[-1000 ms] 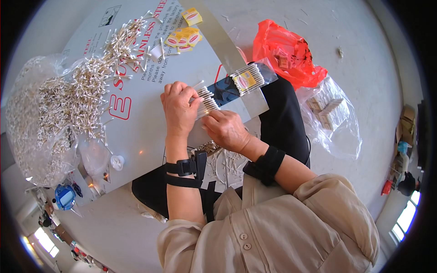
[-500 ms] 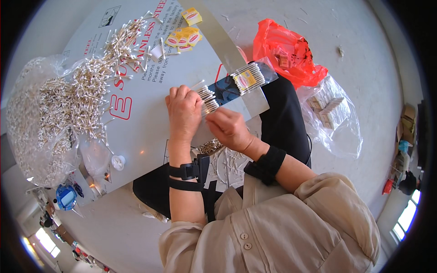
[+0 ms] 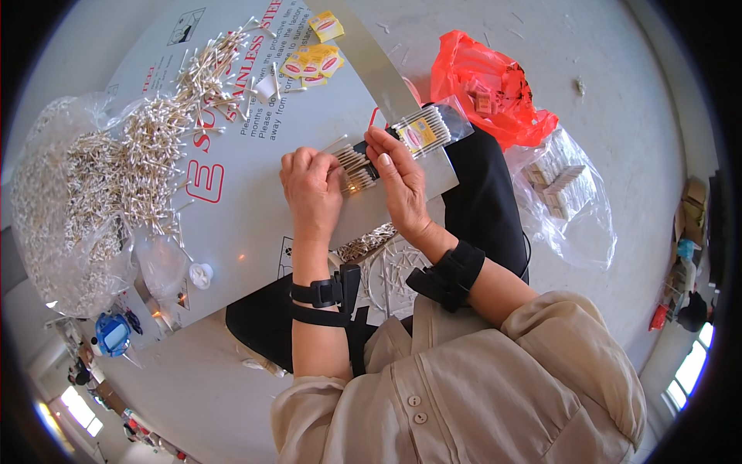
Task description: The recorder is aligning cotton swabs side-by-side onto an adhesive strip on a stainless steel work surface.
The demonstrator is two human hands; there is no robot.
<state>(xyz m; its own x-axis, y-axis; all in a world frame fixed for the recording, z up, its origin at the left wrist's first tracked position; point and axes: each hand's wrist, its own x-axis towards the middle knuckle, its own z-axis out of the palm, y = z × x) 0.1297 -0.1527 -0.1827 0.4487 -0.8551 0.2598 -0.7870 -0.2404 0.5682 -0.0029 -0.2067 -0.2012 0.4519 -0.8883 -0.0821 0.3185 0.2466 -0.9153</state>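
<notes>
My left hand (image 3: 313,193) is closed around one end of a row of cotton swabs (image 3: 355,172) lying side by side on the table. Its fingertips press at the swabs' left ends. To the right of that row, my right hand (image 3: 399,182) is open, fingers stretched and close together over a dark strip, and touches nothing I can make out. Beyond it, a second bundle of cotton swabs (image 3: 437,120) with a yellow printed card (image 3: 418,134) on top sits in a clear bag (image 3: 459,122) at the table's right edge.
A big heap of loose cotton swabs (image 3: 154,131) spills from a clear plastic bag (image 3: 39,201) on the left. Several yellow cards (image 3: 313,63) lie at the far side. On the floor at right are a red plastic bag (image 3: 456,62) and a clear bag of packed swabs (image 3: 572,209).
My right hand has moved up and right, off the near end of the swab row, and its fingers have straightened. The left hand stays at the row, which now looks more tilted.
</notes>
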